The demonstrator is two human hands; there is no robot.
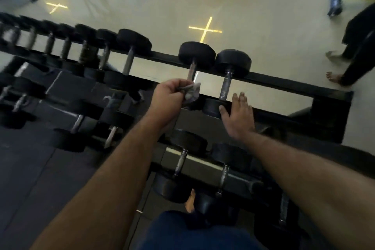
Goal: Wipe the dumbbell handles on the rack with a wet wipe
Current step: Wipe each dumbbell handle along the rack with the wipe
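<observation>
Currently the left hand (169, 95) is gripping the wipe (191, 92) around a handle (192, 71) on the rack (284, 81); the right hand (239, 113), fingers straight, is resting beside it. Other handles are probably remaining.

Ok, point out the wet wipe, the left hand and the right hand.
wet wipe (192, 93): head view, on the crumpled white wad.
left hand (169, 95): head view, back of the fist.
right hand (239, 115): head view, back of the flat hand.

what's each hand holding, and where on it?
Left hand grips the wet wipe, bunched around a dumbbell handle. Right hand holds nothing.
</observation>
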